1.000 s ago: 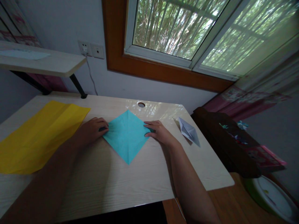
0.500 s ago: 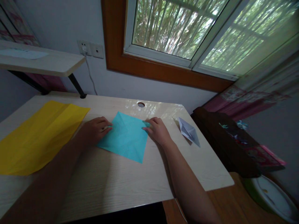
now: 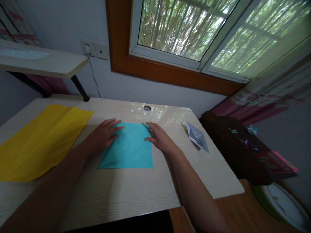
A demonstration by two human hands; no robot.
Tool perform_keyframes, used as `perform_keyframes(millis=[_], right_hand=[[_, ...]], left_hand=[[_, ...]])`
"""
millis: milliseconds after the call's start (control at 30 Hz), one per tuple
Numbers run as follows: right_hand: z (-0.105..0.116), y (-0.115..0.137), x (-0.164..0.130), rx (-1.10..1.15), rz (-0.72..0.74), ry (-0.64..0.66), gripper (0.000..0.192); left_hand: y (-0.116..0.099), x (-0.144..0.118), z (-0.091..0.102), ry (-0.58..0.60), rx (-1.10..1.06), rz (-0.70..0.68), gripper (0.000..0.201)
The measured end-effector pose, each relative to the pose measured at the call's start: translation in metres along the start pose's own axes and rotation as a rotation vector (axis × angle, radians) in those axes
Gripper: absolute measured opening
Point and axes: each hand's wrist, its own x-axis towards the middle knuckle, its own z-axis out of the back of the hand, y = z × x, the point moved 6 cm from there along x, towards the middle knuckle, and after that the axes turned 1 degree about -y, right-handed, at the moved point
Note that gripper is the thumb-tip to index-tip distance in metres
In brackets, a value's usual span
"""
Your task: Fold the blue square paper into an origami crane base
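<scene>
Paper (image 3: 132,149) flat on the desk (image 3: 136,191), faintly creased, not yet shaped.
Left hand (image 3: 105,134) spreads loose over its left edge; right hand (image 3: 159,136) touches the far right corner, grip unclear from here.

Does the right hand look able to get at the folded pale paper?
Probably yes: the right hand is at the blue sheet, and nothing visible stands between that hand and the folded pale paper.
</scene>
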Motion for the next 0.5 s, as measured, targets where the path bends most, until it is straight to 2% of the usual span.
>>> perform_keyframes(millis=[200, 367, 500], right_hand=[[-0.002, -0.001, 0.001, 0.003, -0.008, -0.045, 0.078], [0.005, 0.016, 0.004, -0.084, 0.04, -0.093, 0.056], [-0.001, 0.027, 0.004, -0.087, 0.106, -0.019, 0.048]], left_hand=[[0.003, -0.004, -0.014, 0.182, -0.005, 0.069, 0.053], [0.01, -0.003, -0.012, 0.153, 0.063, 0.13, 0.056], [0.011, 0.0, -0.005, 0.102, 0.138, 0.174, 0.059]])
